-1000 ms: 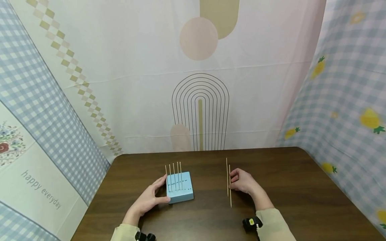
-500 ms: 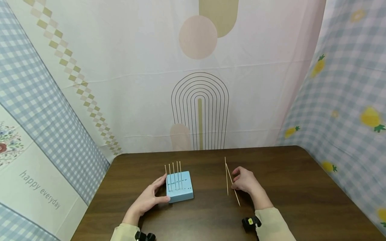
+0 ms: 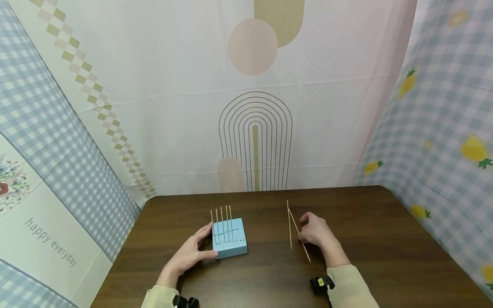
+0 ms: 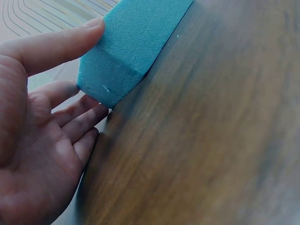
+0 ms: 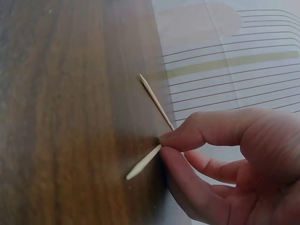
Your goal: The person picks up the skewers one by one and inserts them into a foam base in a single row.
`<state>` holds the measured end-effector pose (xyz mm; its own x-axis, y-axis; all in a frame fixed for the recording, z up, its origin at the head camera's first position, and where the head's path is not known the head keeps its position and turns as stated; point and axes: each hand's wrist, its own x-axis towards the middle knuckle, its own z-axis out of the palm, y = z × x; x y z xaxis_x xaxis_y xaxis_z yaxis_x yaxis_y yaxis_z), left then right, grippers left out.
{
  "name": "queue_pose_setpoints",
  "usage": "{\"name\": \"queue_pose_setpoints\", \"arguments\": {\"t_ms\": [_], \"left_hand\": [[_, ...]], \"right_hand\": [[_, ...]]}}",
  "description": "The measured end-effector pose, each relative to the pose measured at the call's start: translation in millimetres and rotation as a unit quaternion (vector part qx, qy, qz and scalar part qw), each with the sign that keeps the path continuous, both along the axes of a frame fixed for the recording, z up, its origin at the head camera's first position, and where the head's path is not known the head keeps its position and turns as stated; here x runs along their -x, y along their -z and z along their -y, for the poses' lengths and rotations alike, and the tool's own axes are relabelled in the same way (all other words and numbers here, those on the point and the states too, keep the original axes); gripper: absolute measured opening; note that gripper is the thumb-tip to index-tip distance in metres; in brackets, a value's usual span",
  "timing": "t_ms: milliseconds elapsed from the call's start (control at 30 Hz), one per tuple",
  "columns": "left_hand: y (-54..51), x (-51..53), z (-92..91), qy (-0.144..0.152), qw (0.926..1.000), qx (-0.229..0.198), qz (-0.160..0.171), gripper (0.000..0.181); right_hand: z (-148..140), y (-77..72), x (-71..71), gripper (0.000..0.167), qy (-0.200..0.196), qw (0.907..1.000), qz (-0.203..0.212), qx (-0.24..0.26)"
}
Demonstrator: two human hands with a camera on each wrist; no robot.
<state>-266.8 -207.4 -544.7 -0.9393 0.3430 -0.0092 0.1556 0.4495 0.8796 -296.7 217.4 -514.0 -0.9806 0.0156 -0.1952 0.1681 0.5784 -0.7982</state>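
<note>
A light blue foam block point(image 3: 236, 251) sits on the table, with several thin wooden skewers point(image 3: 221, 222) standing upright in its left part. Small dark holes show in its top. My left hand point(image 3: 188, 253) grips the block's left side, thumb at the front corner and fingers farther back; the left wrist view shows them against the block point(image 4: 126, 42). To the right, my right hand point(image 3: 316, 231) pinches a wooden skewer point(image 3: 306, 251) between thumb and forefinger. A second skewer point(image 3: 290, 233) lies just left of it. The held skewer's pointed end point(image 5: 143, 163) shows in the right wrist view.
The dark brown wooden table point(image 3: 262, 278) ends at a pale patterned cloth point(image 3: 185, 141) behind it. Checked cloths hang at both sides, the right one point(image 3: 435, 141) printed with pineapples. Black cameras are strapped at both wrists.
The skewer in my right hand has turned, its near end swinging right and its far end tipping left toward the other skewer. My left hand and the block stay put.
</note>
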Motion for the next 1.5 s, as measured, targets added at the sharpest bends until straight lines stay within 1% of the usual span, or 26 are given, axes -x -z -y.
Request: {"name": "queue_pose_setpoints", "arguments": {"t_ms": [233, 400, 633, 867, 967, 1133, 1333, 1500], "left_hand": [[-5.4, -0.5, -0.7, 0.005, 1.0000, -0.007, -0.002, 0.099], [-6.6, -0.7, -0.8, 0.002, 1.0000, -0.002, -0.002, 0.099], [-4.4, 2.1, -0.7, 0.001, 1.0000, 0.005, -0.005, 0.101], [-2.9, 2.3, -0.6, -0.002, 1.0000, -0.003, 0.008, 0.102], [-2.8, 1.9, -0.8, -0.002, 1.0000, -0.002, 0.003, 0.101], [-3.5, 0.4, -0.6, -0.002, 1.0000, -0.008, 0.001, 0.098], [0.4, 1.5, -0.7, -0.003, 0.9999, -0.009, 0.005, 0.102], [1.0, 1.4, -0.4, -0.002, 0.9999, -0.009, 0.007, 0.103]], "right_hand": [[-1.4, -3.6, 0.4, 0.059, -0.006, 0.9998, 0.000, 0.021], [-1.9, -6.6, 0.8, 0.068, -0.011, 0.9997, 0.009, 0.021], [-4.2, -3.5, 1.7, 0.065, -0.002, 0.9996, 0.007, 0.028], [-7.6, -1.4, 2.5, 0.061, -0.009, 0.9994, 0.013, 0.032], [-8.3, -1.0, 3.3, 0.061, -0.010, 0.9993, 0.017, 0.032], [-8.4, 0.1, 4.3, 0.062, -0.013, 0.9994, 0.019, 0.026], [-7.6, -2.2, 1.7, 0.068, -0.013, 0.9998, 0.014, 0.011], [-6.3, -2.5, 0.5, 0.068, -0.008, 0.9998, 0.014, 0.014]]}}
